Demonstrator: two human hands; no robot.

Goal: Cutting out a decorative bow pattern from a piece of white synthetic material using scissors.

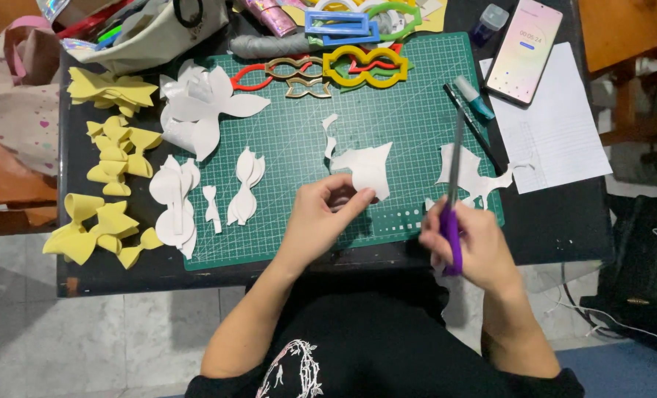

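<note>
Cutting bow parts from white foam sheet on a green cutting mat (299,147) — judged partway through. The left hand (321,221) pinches a white foam piece (367,171) between thumb and fingers, closed on its lower edge, piece held just above the mat's middle. The right hand (470,247) is wrapped shut around the purple handles of the scissors (454,191), blades pointing up and away and looking closed, not in the foam at this moment. Done, as far as shown: a batch of yellow bows (111,158) folded and stacked along the table's left edge, and several white cut shapes (174,199) laid out on the mat's left side, plus a looser pile of white cutouts (199,107) above them. Left: the held piece looks only part trimmed, with white offcuts (472,175) near the scissors and thin slivers (330,136) mid-mat; the white shapes seem not yet assembled into bows. Coloured plastic templates (362,66) sit at the mat's top. Containers — an open fabric pouch (148,33) at top left holds pens or tools, contents mostly hidden. A phone (524,50) lies on a sheet of paper (564,125) at right.
</note>
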